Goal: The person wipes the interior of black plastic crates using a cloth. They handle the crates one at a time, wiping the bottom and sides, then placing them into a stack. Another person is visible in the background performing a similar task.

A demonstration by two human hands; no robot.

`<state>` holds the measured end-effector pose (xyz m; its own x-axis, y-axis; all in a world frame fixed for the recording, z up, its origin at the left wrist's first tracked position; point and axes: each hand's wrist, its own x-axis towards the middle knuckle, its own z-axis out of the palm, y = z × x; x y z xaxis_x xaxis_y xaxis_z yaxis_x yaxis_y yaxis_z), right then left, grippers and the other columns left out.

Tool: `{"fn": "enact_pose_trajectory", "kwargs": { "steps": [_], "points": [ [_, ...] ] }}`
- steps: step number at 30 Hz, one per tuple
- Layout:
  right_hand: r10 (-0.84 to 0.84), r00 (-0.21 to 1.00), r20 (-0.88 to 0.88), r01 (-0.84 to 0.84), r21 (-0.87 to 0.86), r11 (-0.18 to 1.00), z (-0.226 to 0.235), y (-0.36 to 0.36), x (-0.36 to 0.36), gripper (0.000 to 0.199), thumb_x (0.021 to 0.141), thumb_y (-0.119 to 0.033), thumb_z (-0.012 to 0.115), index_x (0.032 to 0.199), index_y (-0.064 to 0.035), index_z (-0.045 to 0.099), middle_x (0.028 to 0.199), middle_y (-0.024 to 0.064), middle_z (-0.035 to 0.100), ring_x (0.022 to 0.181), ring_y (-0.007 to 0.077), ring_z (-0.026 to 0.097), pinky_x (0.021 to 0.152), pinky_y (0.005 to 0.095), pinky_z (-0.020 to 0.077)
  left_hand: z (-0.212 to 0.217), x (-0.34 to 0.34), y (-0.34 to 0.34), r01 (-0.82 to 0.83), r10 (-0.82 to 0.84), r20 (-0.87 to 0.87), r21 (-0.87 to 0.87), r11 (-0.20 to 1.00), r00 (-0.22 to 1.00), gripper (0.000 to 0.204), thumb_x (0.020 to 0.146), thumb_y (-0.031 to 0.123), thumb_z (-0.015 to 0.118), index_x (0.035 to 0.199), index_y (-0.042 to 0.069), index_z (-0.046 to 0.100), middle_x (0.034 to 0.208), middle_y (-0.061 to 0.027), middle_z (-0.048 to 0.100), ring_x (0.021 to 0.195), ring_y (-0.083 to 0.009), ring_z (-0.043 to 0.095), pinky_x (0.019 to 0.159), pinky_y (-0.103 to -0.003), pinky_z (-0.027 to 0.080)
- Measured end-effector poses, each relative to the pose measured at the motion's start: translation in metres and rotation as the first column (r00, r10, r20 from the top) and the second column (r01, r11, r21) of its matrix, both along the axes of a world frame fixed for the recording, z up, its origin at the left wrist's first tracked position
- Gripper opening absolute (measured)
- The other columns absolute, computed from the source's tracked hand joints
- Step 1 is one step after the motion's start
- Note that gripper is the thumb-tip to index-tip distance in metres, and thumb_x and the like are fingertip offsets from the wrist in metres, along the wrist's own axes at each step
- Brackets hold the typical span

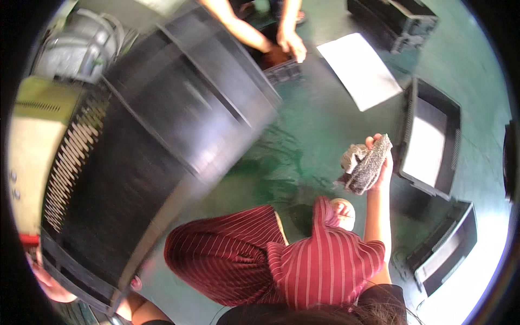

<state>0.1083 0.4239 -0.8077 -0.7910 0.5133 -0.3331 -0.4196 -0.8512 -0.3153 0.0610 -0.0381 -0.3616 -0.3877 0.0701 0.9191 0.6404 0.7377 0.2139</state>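
My left hand (52, 287) grips the lower edge of a big black plastic crate (162, 135), mostly hidden beneath it. The crate is tilted, blurred, and fills the left half of the view. My right hand (379, 162) is raised over the green floor (303, 124), shut on a grey scouring cloth (368, 165) that is folded and bunched. My red striped clothing (281, 260) shows below.
Another person's hands (290, 42) reach into a small black crate (281, 65) at the top. A white sheet (360, 67) lies on the floor. Black crates stand at the right (452, 116), lower right (447, 246) and top right (395, 16). A beige machine (32, 141) is on the left.
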Motion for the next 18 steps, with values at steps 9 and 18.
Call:
{"fn": "enact_pose_trajectory", "kwargs": {
  "steps": [9, 18],
  "points": [
    [-0.445, 0.753, 0.485, 0.387, 0.221, 0.895, 0.080, 0.019, 0.068, 0.022, 0.082, -0.032, 0.050, 0.089, -0.0116, 0.048, 0.077, 0.0060, 0.054, 0.068, 0.0261, 0.055, 0.060, 0.0446, 0.0478, -0.226, -0.117, 0.139, 0.771, -0.729, 0.494, 0.166, 0.614, 0.474, 0.045, 0.086, 0.035, 0.035, 0.110, -0.002, 0.031, 0.062, -0.0102, 0.050, 0.060, -0.0226, 0.046, 0.065, -0.039, 0.037],
    [-0.400, 0.726, 0.560, 0.167, 0.421, 0.892, -0.007, 0.000, 0.097, 0.028, 0.083, -0.033, 0.048, 0.090, -0.0060, 0.051, 0.092, 0.0108, 0.055, 0.083, 0.0272, 0.054, 0.076, 0.0434, 0.0454, -0.309, -0.125, 0.152, 0.952, -0.880, 0.430, 0.126, 0.280, 0.202, 0.039, 0.083, 0.045, 0.039, 0.093, 0.007, 0.043, 0.052, -0.0029, 0.041, 0.045, -0.0181, 0.038, 0.055, -0.036, 0.035]
  ]
}}
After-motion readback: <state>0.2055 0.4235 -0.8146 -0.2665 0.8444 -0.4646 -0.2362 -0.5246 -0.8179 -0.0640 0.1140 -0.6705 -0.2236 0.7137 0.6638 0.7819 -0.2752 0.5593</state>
